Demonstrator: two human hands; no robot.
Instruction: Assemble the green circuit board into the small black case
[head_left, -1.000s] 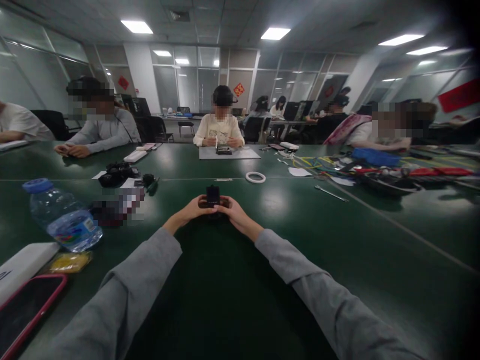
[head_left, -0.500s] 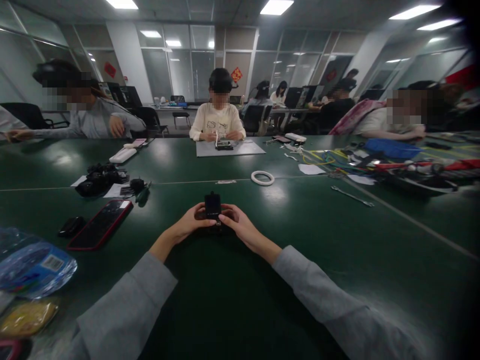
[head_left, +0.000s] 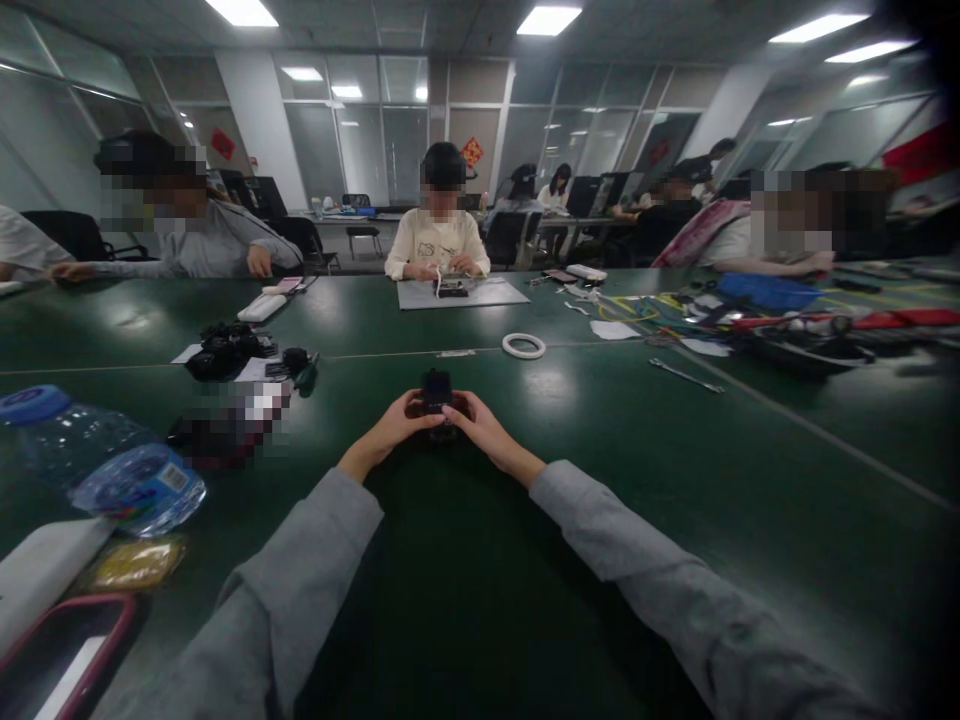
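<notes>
A small black box-shaped device (head_left: 436, 388) stands upright on the dark green table (head_left: 585, 470) straight ahead. My left hand (head_left: 396, 425) grips its left side and my right hand (head_left: 480, 428) grips its right side, fingertips meeting at its base. Both forearms in grey sleeves reach forward across the table. The lower part of the device is hidden by my fingers.
A water bottle (head_left: 105, 465) lies at the left, with a yellow packet (head_left: 135, 565), a white box (head_left: 41, 575) and a red-edged phone (head_left: 64, 655) near it. Black gear (head_left: 225, 352), a white tape ring (head_left: 523, 346) and a wrench (head_left: 686, 375) lie farther out. Other people sit across the table.
The view swung left and down, then partly back. My hands stay on the black device, which has hardly moved on the table.
</notes>
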